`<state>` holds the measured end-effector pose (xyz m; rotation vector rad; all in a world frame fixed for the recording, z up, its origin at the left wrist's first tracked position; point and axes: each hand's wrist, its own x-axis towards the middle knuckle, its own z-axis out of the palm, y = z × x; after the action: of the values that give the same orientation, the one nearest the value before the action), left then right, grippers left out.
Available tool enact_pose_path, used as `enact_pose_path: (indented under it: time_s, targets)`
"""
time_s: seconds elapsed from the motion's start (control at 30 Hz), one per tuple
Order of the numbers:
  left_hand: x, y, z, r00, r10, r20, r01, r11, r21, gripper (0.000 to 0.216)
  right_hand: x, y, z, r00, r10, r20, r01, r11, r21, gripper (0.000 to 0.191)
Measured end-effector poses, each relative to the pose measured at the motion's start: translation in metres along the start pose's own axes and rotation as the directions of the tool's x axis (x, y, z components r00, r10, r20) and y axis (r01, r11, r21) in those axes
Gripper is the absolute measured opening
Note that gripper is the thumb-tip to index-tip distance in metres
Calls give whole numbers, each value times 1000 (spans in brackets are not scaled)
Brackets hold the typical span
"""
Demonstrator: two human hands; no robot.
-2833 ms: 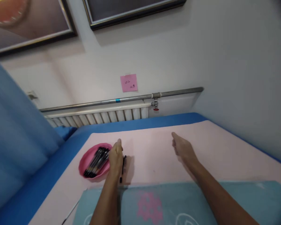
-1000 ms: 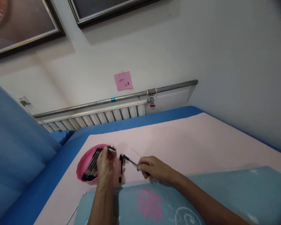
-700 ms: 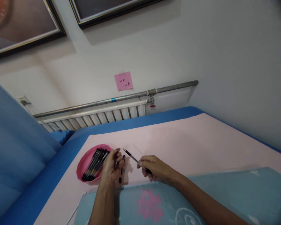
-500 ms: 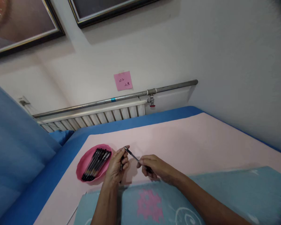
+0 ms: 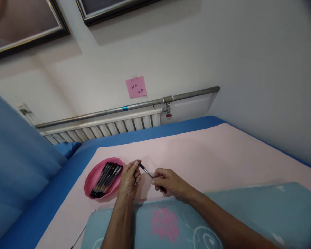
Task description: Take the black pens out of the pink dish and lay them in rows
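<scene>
Between my two hands slants a pen (image 5: 146,171) with a dark grip and a clear barrel. My left hand (image 5: 128,180) pinches its upper left end between thumb and finger. Something small and dark shows under the curled fingers of that hand; I cannot make out what it is. My right hand (image 5: 168,182) is closed round the pen's lower right end, and a black end sticks out below the fingers. Left of my left hand, a pink scalloped dish (image 5: 89,180) holds several black-capped pens (image 5: 106,180) lying side by side.
Pink sheeting (image 5: 191,155) covers a blue surface (image 5: 150,132). A teal patterned cloth (image 5: 254,204) lies along the near side. Behind stand a white radiator (image 5: 119,127), a metal pipe (image 5: 98,113) and a wall with a pink note (image 5: 136,87). A blue curtain (image 5: 15,159) hangs at left.
The fingers of my right hand have shifted on the pen, and less of its black end shows below them. My left hand keeps its pinch. The whole view has tipped slightly.
</scene>
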<state>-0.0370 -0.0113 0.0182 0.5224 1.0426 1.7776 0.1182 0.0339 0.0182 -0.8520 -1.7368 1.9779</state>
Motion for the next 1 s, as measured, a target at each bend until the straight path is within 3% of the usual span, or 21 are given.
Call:
enact_pose_path:
  time_s: [0.07,0.17,0.23,0.4,0.47,0.6,0.73,0.8,1.0]
  targets:
    - [0,0,-1,1000,0,-9,-1,1000,-7,31,-2,-3,2,999,35,-20,-34,998,53,20]
    - [0,2,-1,1000,3,-10,-3,1000,-15,30,-6,-9,6,986,117,121,-142,964,223,29]
    - [-1,3,0,1000,7,-8,-7,1000,-19,30,-7,-10,7,976,130,177,-172,954,245,32]
    - [0,2,-1,1000,13,-13,-13,999,-30,30,-2,-4,6,999,41,-32,-35,986,164,17]
    - [1,1,-2,1000,11,-15,-12,1000,-29,30,-2,-4,6,995,97,-18,-90,967,239,23]
    - [0,1,-2,1000,18,-19,-18,1000,-22,29,-3,-9,5,967,223,124,-254,892,375,29]
    - [0,2,-1,998,31,-50,-32,999,-35,30,-2,-9,7,986,165,-19,-148,926,348,14]
    - [0,2,-1,997,33,-66,-35,999,-39,31,-1,-8,7,988,137,-69,-104,927,360,18]
    - [0,1,0,998,35,-54,-36,999,-15,30,-4,-9,7,963,233,132,-267,884,384,26]
